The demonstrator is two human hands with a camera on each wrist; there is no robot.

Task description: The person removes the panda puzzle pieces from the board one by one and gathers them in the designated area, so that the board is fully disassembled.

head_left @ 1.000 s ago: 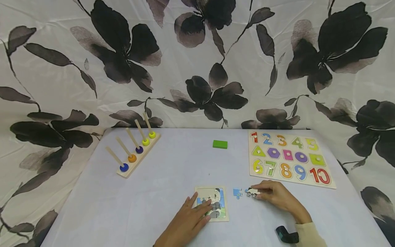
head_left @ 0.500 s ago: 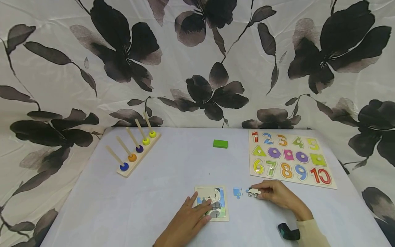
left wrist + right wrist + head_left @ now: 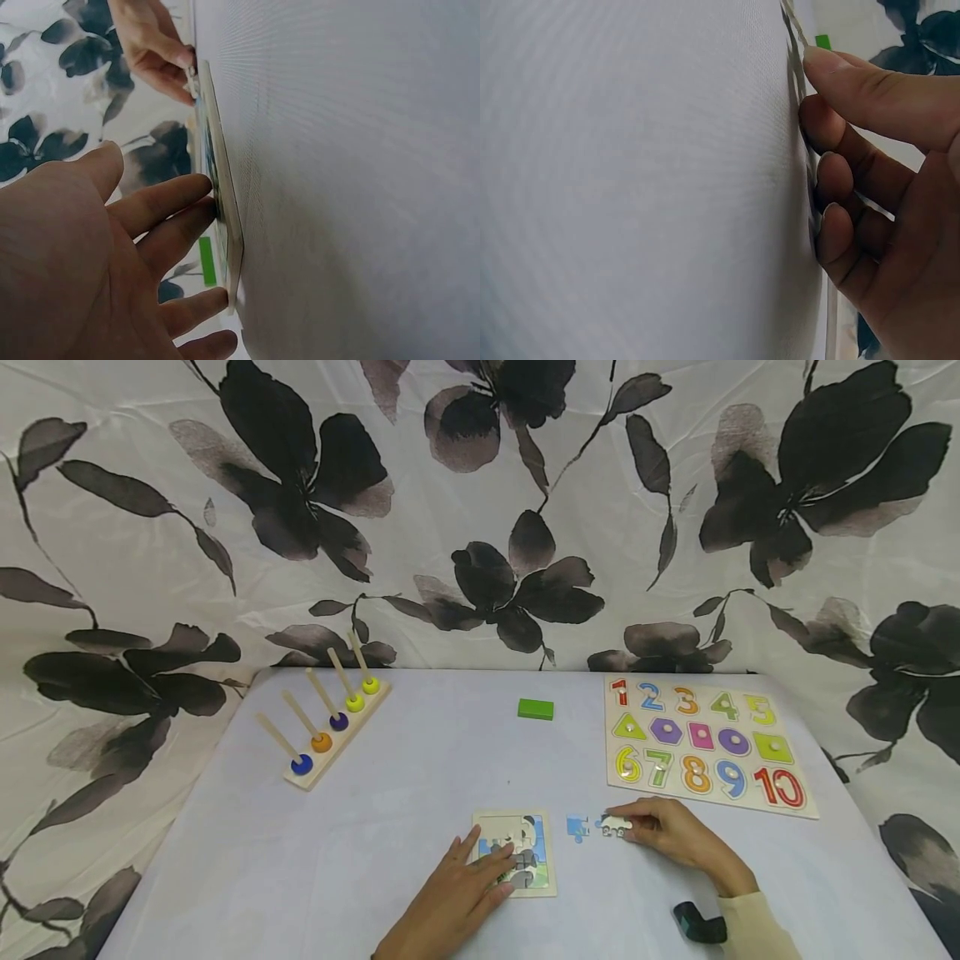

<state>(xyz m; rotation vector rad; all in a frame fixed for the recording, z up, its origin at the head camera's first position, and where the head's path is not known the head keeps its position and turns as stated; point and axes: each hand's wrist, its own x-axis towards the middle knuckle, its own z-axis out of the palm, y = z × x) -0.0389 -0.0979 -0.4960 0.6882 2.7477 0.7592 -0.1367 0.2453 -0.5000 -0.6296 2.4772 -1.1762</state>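
Observation:
A small wooden jigsaw tray (image 3: 552, 875) with a panda picture lies near the front of the table. My left hand (image 3: 459, 897) rests on it, fingers spread and straight; the left wrist view shows the fingertips against the tray's face (image 3: 217, 161). These fingers cover part of the picture. Right of the tray, my right hand (image 3: 671, 833) pinches a white and black jigsaw piece (image 3: 615, 826) between thumb and fingers, at the tabletop. Between that piece and the tray lies a loose blue jigsaw piece (image 3: 577, 828).
A number and shape board (image 3: 705, 760) lies at back right. At back left stands a peg stand (image 3: 341, 739) with coloured beads. A green block (image 3: 536, 709) lies at the back middle. Beside the right sleeve sits a black object (image 3: 699, 924). A flowered cloth (image 3: 420, 510) hangs behind.
The white and black piece has shifted and tilted very slightly in my right hand's fingers. My left hand has stayed in place on the tray.

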